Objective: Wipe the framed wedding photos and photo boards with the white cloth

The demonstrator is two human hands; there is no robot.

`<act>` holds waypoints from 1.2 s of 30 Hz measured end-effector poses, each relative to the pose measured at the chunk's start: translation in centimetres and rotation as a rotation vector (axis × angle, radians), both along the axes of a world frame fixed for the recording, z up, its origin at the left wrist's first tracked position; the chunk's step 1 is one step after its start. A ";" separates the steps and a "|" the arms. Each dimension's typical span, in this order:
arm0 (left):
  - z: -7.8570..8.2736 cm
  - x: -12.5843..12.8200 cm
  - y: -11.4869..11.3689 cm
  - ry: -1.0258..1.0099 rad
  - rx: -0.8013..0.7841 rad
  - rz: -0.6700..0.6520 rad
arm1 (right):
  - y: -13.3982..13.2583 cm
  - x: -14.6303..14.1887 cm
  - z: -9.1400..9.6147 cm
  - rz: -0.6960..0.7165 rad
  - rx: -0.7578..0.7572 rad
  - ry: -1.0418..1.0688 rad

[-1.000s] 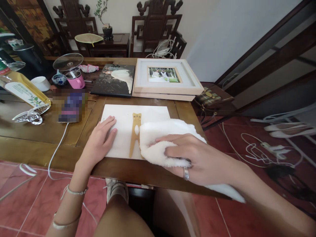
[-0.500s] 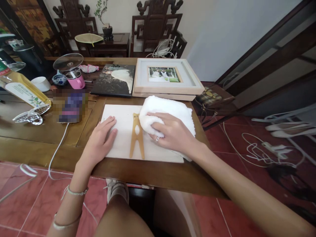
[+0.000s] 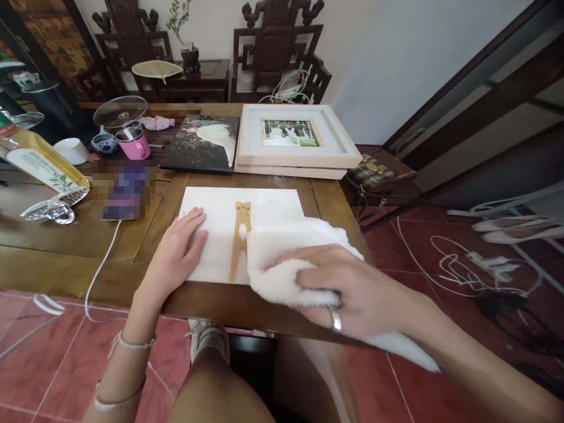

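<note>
A white board point(image 3: 211, 235) lies flat near the front edge of the wooden table. On its middle is a tan, cat-headed piece point(image 3: 240, 235) with two long legs and an oval hole; the cloth hides one leg in part. My left hand point(image 3: 180, 244) rests open on the board's left edge, fingers flat. With its fingers bunched around a fluffy white towel point(image 3: 282, 252), my right hand point(image 3: 348, 288) presses over the board's right front part. One end of the towel hangs beneath the right wrist, past the table edge.
Behind the board are a white picture frame point(image 3: 295, 155) and a dark photo panel point(image 3: 202, 144). To the left are a blurred-out phone-like thing point(image 3: 126, 191) with a white cable, a silver hair claw point(image 3: 57, 205), an oil bottle point(image 3: 44, 161) and a pink mug point(image 3: 134, 144).
My right hand has drawn the towel toward me and to the right, from the board's far right part to its front edge. My left hand stays put.
</note>
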State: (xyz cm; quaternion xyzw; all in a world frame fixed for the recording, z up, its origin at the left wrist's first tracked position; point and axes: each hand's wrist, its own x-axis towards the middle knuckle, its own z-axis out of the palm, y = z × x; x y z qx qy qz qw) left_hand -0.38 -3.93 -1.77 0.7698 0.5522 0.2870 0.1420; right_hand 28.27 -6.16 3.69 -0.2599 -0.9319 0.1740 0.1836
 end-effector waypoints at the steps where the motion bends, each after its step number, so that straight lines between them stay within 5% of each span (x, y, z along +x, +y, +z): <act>1: 0.0 0.0 0.0 0.001 -0.001 0.002 | 0.9 0.0 -0.5 -0.014 0.043 0.011; 7: 0.0 -0.1 0.0 0.000 0.007 -0.006 | 7.3 -0.9 -4.2 -0.144 0.475 0.161; 13: -0.2 -0.1 0.0 -0.009 0.019 -0.008 | 9.7 -1.9 -5.6 -0.175 0.645 0.135; 20: -0.1 -0.1 0.0 -0.012 0.009 -0.006 | 4.9 -3.0 -5.3 -0.111 0.642 0.125; 26: -0.1 -0.1 0.0 -0.012 0.015 -0.004 | 1.3 -1.8 -3.3 0.060 0.408 0.209; 31: -0.1 0.0 0.0 -0.005 0.003 -0.001 | 1.8 -0.6 -2.5 0.051 0.213 0.220; 36: -0.1 -0.1 0.0 -0.006 0.009 -0.003 | 4.6 -1.5 -3.7 -0.052 0.349 0.215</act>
